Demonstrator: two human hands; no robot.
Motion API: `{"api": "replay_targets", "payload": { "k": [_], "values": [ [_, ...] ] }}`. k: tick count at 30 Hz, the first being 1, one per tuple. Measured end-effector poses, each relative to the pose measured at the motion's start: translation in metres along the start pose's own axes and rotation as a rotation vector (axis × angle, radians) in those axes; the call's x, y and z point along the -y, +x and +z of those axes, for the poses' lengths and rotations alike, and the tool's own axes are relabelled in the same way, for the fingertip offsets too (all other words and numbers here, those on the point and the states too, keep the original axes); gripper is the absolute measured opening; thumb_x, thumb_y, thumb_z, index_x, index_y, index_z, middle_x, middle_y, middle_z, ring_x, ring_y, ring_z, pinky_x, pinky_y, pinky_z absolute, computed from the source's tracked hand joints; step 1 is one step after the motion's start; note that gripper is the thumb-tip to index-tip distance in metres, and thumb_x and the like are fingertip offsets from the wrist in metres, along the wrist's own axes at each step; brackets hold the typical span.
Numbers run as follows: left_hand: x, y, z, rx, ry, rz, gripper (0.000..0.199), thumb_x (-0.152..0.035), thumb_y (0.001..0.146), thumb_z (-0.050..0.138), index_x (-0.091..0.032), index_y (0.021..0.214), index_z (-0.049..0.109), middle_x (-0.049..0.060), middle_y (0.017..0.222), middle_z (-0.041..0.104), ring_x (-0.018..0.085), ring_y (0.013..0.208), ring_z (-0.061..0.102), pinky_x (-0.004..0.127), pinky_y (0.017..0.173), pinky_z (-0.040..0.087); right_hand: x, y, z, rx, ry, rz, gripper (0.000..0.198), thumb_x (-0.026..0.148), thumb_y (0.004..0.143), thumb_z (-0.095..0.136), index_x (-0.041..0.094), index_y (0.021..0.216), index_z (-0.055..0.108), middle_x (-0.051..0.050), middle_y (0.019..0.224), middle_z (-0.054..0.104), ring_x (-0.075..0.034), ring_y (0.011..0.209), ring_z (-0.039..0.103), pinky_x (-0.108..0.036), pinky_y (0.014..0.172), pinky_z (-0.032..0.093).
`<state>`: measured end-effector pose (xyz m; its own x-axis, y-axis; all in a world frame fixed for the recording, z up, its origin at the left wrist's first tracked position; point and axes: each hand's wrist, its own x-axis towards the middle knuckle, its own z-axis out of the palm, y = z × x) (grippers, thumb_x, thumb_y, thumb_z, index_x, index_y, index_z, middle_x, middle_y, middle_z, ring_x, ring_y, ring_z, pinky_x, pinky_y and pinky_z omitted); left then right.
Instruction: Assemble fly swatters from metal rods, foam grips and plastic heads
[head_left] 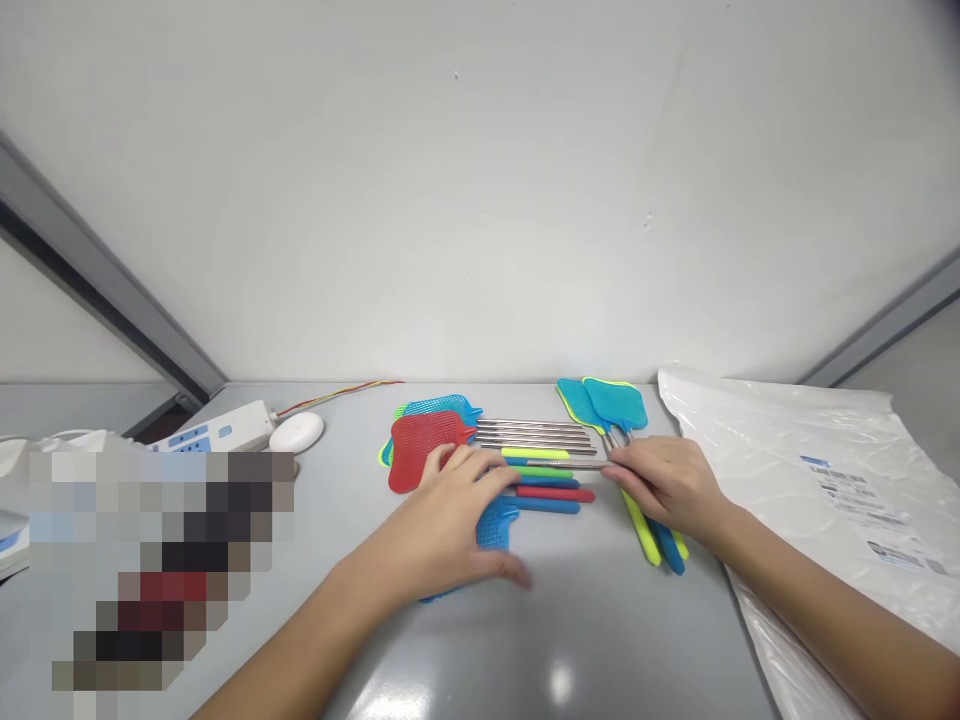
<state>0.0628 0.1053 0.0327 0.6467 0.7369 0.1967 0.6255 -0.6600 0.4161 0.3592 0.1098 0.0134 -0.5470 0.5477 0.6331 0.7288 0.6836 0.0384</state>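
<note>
My right hand [671, 485] pinches the right end of a thin metal rod [574, 464], whose left end meets a blue handle beside my left hand's fingertips. My left hand [454, 510] is spread over the left ends of several coloured handles, thumb apart; its fingertips hide whether they touch. Those handles include a yellow one [536, 454] and a red one [559, 494]. A blue fly swatter head [495, 525] lies partly hidden under my left palm. Behind it are a red fly swatter head [424, 445] and several bare metal rods [536, 435].
Blue swatter heads with yellow-green edges [615, 402] lie crossed behind my right hand, handles [667, 545] below it. A white plastic mailer [832, 480] covers the right side. At left are a power strip [217, 428], a white round device [297, 433] and a pixelated patch.
</note>
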Motion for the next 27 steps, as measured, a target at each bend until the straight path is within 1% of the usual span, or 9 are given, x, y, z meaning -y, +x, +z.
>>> {"api": "replay_targets", "payload": {
  "k": [3, 5, 7, 12, 19, 21, 23, 25, 27],
  "values": [
    [-0.009, 0.007, 0.003, -0.121, -0.087, -0.068, 0.036, -0.053, 0.086, 0.056, -0.027, 0.111, 0.056, 0.002, 0.107, 0.061, 0.023, 0.103, 0.050, 0.043, 0.097, 0.033, 0.003, -0.001, 0.001, 0.015, 0.008, -0.019, 0.020, 0.026, 0.093, 0.051, 0.018, 0.079, 0.063, 0.001, 0.057, 0.056, -0.012, 0.053, 0.050, -0.026, 0.056, 0.035],
    [-0.014, 0.009, 0.005, -0.175, -0.119, -0.092, 0.021, -0.041, 0.093, 0.048, -0.025, 0.104, 0.056, 0.000, 0.098, 0.063, 0.019, 0.094, 0.053, 0.041, 0.096, 0.032, 0.005, -0.001, 0.001, 0.034, 0.016, -0.027, 0.020, 0.026, 0.093, 0.051, 0.018, 0.079, 0.063, 0.001, 0.057, 0.055, -0.012, 0.053, 0.049, -0.026, 0.056, 0.035],
    [-0.017, 0.010, 0.007, -0.207, -0.111, -0.074, 0.014, -0.033, 0.095, 0.045, -0.024, 0.096, 0.056, -0.001, 0.090, 0.063, 0.017, 0.088, 0.054, 0.040, 0.096, 0.032, 0.007, -0.001, 0.001, 0.062, 0.019, -0.029, 0.022, 0.027, 0.094, 0.050, 0.018, 0.079, 0.063, 0.001, 0.057, 0.054, -0.012, 0.053, 0.049, -0.026, 0.056, 0.034],
    [-0.017, 0.013, 0.011, -0.250, 0.080, 0.037, 0.013, -0.021, 0.091, 0.044, -0.021, 0.087, 0.056, -0.001, 0.083, 0.065, 0.017, 0.081, 0.055, 0.044, 0.097, 0.028, 0.012, 0.001, 0.004, 0.095, 0.005, -0.041, 0.027, 0.029, 0.095, 0.049, 0.019, 0.074, 0.062, 0.001, 0.055, 0.052, -0.011, 0.053, 0.048, -0.027, 0.056, 0.031],
    [-0.015, 0.018, 0.015, -0.265, 0.465, 0.085, 0.014, -0.013, 0.082, 0.047, -0.019, 0.077, 0.058, 0.005, 0.073, 0.062, 0.022, 0.075, 0.054, 0.049, 0.090, 0.034, 0.015, 0.002, 0.007, 0.117, -0.024, -0.040, 0.027, 0.030, 0.094, 0.051, 0.019, 0.072, 0.062, 0.001, 0.055, 0.053, -0.011, 0.053, 0.049, -0.027, 0.056, 0.031],
    [-0.013, 0.017, 0.009, -0.282, 0.487, 0.081, 0.016, -0.011, 0.083, 0.046, -0.019, 0.076, 0.058, 0.005, 0.072, 0.063, 0.023, 0.077, 0.055, 0.050, 0.091, 0.034, 0.014, 0.002, 0.004, 0.107, -0.019, -0.008, 0.029, 0.030, 0.095, 0.049, 0.019, 0.071, 0.062, 0.001, 0.055, 0.054, -0.011, 0.052, 0.049, -0.027, 0.055, 0.031],
    [-0.010, 0.016, 0.003, -0.346, 0.456, 0.057, 0.016, -0.012, 0.085, 0.047, -0.020, 0.079, 0.059, 0.004, 0.077, 0.065, 0.023, 0.082, 0.056, 0.051, 0.096, 0.031, 0.012, 0.003, 0.001, 0.080, -0.015, 0.031, 0.030, 0.031, 0.095, 0.048, 0.020, 0.071, 0.062, 0.001, 0.055, 0.054, -0.011, 0.051, 0.049, -0.027, 0.055, 0.031],
    [-0.008, 0.017, -0.002, -0.417, 0.393, 0.025, 0.012, -0.017, 0.087, 0.048, -0.022, 0.088, 0.059, 0.004, 0.087, 0.068, 0.023, 0.089, 0.057, 0.052, 0.101, 0.027, 0.011, 0.003, -0.002, 0.053, -0.018, 0.065, 0.031, 0.031, 0.096, 0.047, 0.020, 0.072, 0.063, 0.001, 0.055, 0.056, -0.011, 0.051, 0.050, -0.027, 0.054, 0.032],
    [-0.007, 0.021, -0.005, -0.434, 0.337, 0.031, 0.015, -0.020, 0.087, 0.048, -0.022, 0.097, 0.059, 0.004, 0.097, 0.068, 0.023, 0.094, 0.057, 0.051, 0.103, 0.027, 0.010, 0.004, -0.003, 0.052, -0.015, 0.079, 0.031, 0.031, 0.096, 0.046, 0.020, 0.074, 0.064, 0.001, 0.056, 0.057, -0.011, 0.052, 0.052, -0.026, 0.054, 0.032]
  ]
}}
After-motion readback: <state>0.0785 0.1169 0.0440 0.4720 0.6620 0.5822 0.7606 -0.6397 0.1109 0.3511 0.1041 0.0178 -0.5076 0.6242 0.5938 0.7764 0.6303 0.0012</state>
